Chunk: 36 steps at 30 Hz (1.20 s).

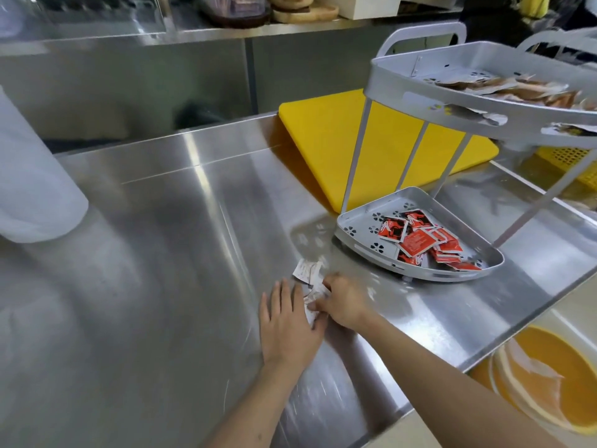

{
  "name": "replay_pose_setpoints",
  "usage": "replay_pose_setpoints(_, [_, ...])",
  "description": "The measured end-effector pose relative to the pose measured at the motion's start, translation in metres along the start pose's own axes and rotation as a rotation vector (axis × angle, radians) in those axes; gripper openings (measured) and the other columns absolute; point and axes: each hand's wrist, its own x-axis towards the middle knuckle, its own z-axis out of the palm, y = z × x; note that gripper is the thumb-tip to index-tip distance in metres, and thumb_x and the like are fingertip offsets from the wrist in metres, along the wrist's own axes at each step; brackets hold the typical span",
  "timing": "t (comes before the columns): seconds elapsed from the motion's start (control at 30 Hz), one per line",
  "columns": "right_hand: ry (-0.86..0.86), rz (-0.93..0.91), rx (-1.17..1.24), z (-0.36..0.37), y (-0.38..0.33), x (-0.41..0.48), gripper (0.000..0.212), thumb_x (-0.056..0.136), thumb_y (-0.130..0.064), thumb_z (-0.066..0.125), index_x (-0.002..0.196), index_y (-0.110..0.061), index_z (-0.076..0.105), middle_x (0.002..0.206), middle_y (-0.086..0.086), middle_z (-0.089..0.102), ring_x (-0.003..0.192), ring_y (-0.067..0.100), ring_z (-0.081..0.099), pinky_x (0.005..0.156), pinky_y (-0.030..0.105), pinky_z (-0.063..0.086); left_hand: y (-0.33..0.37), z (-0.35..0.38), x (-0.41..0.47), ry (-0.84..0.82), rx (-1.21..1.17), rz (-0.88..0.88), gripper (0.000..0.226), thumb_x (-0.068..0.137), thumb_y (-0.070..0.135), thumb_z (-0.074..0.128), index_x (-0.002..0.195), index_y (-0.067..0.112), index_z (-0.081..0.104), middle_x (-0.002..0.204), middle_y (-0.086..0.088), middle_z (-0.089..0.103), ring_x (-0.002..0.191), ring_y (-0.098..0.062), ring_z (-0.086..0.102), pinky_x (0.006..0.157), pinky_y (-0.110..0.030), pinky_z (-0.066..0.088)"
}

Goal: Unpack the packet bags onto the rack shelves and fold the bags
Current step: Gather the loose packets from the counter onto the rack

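On the steel surface, the left hand lies flat and open beside a crumpled clear bag, while the right hand pinches the bag's edge in a closed grip. Just beyond stands the rack, red packets in its bottom shelf and brown packets in its top one.

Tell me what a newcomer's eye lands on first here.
The red packets heaped in the lower shelf of the grey rack, against the yellow cutting board behind it. Nearer, the left hand and right hand press a clear bag on the steel counter.
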Motion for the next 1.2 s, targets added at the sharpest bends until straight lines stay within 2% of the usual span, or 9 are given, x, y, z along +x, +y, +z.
replay_pose_setpoints(0.1, [-0.023, -0.076, 0.113, -0.016, -0.001, 0.000, 0.034, 0.063, -0.024, 0.080, 0.058, -0.022, 0.047, 0.086, 0.002, 0.046, 0.083, 0.021, 0.049, 0.071, 0.029, 0.036, -0.001, 0.001, 0.001, 0.018, -0.049, -0.028, 0.080, 0.072, 0.060, 0.055, 0.130, 0.006, 0.045, 0.134, -0.009, 0.053, 0.130, -0.025, 0.043, 0.110, -0.044, 0.026])
replay_pose_setpoints(0.23, [0.078, -0.086, 0.201, -0.035, -0.006, 0.014, 0.031, 0.062, -0.020, 0.082, 0.073, -0.002, 0.059, 0.099, 0.012, 0.052, 0.093, 0.030, 0.053, 0.083, 0.035, 0.042, -0.001, 0.001, 0.001, 0.025, -0.001, -0.022, 0.081, 0.076, 0.064, 0.045, 0.129, 0.003, 0.046, 0.132, -0.011, 0.055, 0.127, -0.025, 0.047, 0.109, -0.045, 0.029])
replay_pose_setpoints(0.4, [0.038, -0.023, 0.165, -0.026, -0.017, 0.037, 0.032, 0.067, -0.024, 0.077, 0.064, -0.009, 0.049, 0.080, 0.012, 0.054, 0.080, 0.034, 0.057, 0.071, 0.043, 0.044, 0.001, 0.000, 0.001, 0.012, 0.061, -0.011, 0.073, 0.079, 0.062, 0.038, 0.123, 0.007, 0.055, 0.126, -0.010, 0.060, 0.124, -0.026, 0.050, 0.107, -0.047, 0.033])
replay_pose_setpoints(0.5, [0.024, 0.018, 0.133, -0.012, -0.019, 0.045, 0.029, 0.072, -0.020, 0.071, 0.066, -0.014, 0.044, 0.079, 0.007, 0.054, 0.080, 0.028, 0.054, 0.068, 0.035, 0.040, 0.002, -0.001, 0.001, 0.016, 0.070, -0.013, 0.071, 0.079, 0.061, 0.039, 0.121, 0.006, 0.056, 0.124, -0.010, 0.061, 0.122, -0.026, 0.051, 0.107, -0.048, 0.035])
replay_pose_setpoints(0.63, [-0.011, 0.003, 0.165, -0.011, -0.020, 0.048, 0.025, 0.077, -0.012, 0.062, 0.068, -0.018, 0.040, 0.065, -0.005, 0.047, 0.070, 0.019, 0.048, 0.050, 0.023, 0.030, 0.003, -0.002, 0.002, -0.007, 0.067, -0.012, 0.069, 0.079, 0.060, 0.041, 0.121, 0.007, 0.055, 0.125, -0.010, 0.059, 0.123, -0.027, 0.049, 0.108, -0.047, 0.033])
replay_pose_setpoints(0.77, [0.013, -0.046, 0.176, -0.022, -0.020, 0.036, 0.026, 0.075, -0.011, 0.063, 0.066, -0.020, 0.040, 0.062, -0.006, 0.045, 0.062, 0.015, 0.045, 0.047, 0.018, 0.031, 0.006, -0.004, 0.003, -0.033, 0.079, 0.004, 0.067, 0.079, 0.057, 0.040, 0.121, 0.007, 0.056, 0.124, -0.011, 0.059, 0.122, -0.029, 0.050, 0.106, -0.050, 0.034])
replay_pose_setpoints(0.97, [0.098, -0.155, 0.265, -0.080, -0.048, 0.002, 0.029, 0.077, -0.015, 0.066, 0.065, -0.023, 0.042, 0.064, -0.006, 0.048, 0.057, 0.009, 0.043, 0.048, 0.022, 0.033, 0.016, -0.007, 0.017, -0.114, 0.151, 0.108, 0.064, 0.077, 0.054, 0.049, 0.117, 0.005, 0.060, 0.120, -0.018, 0.062, 0.114, -0.035, 0.055, 0.098, -0.052, 0.042])
replay_pose_setpoints(1.07, [0.179, -0.283, 0.300, -0.124, -0.071, -0.022, 0.018, 0.077, -0.016, 0.068, 0.076, -0.015, 0.050, 0.066, -0.006, 0.048, 0.056, 0.002, 0.043, 0.048, 0.015, 0.033, 0.022, -0.006, 0.024, -0.143, 0.140, 0.136, 0.064, 0.073, 0.052, 0.057, 0.114, 0.003, 0.062, 0.118, -0.020, 0.063, 0.111, -0.037, 0.058, 0.094, -0.053, 0.044])
replay_pose_setpoints(1.2, [0.337, -0.408, 0.280, -0.180, -0.090, -0.055, 0.025, 0.075, -0.013, 0.071, 0.069, -0.022, 0.048, 0.064, -0.011, 0.047, 0.055, -0.004, 0.043, 0.050, 0.012, 0.033, 0.018, 0.003, 0.025, -0.102, 0.105, 0.158, 0.068, 0.074, 0.054, 0.041, 0.111, 0.001, 0.064, 0.115, -0.022, 0.064, 0.107, -0.040, 0.059, 0.092, -0.057, 0.044])
